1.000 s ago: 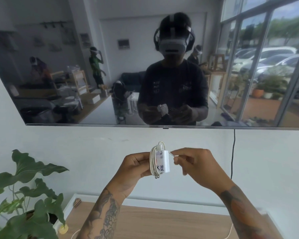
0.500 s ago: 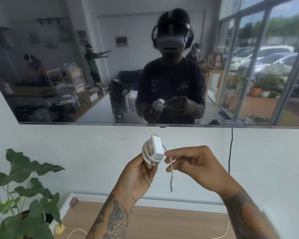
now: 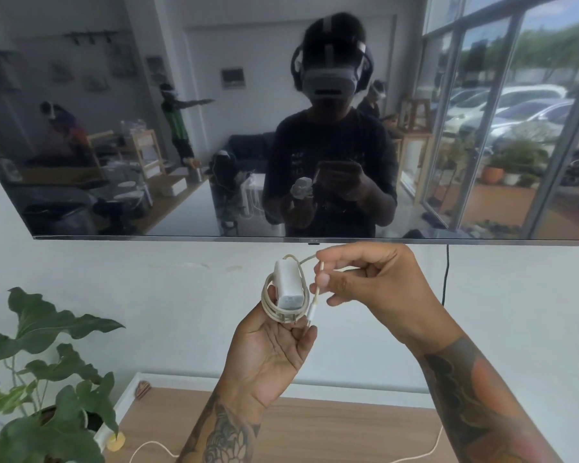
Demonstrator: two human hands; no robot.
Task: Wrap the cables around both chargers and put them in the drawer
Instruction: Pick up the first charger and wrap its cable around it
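Observation:
A white charger (image 3: 288, 285) is held up in front of the wall, gripped by my left hand (image 3: 274, 349) from below, palm toward me. Its off-white cable (image 3: 268, 304) is coiled in several loops around the block. My right hand (image 3: 368, 285) pinches the loose cable end (image 3: 316, 295) just right of the charger, the plug hanging down beside the coil. A second off-white cable (image 3: 425, 452) lies on the wooden cabinet top (image 3: 331, 426) below; its charger and the drawer are out of view.
A large dark wall screen (image 3: 214, 128) hangs just above my hands, with a black cord (image 3: 446, 272) dropping from it. A leafy potted plant (image 3: 44, 396) stands at the lower left beside the cabinet's white edge (image 3: 127, 399).
My left hand has turned the charger from sideways to upright, its prongs down. My right hand has risen and brought the loose cable end over the top and down the charger's right side.

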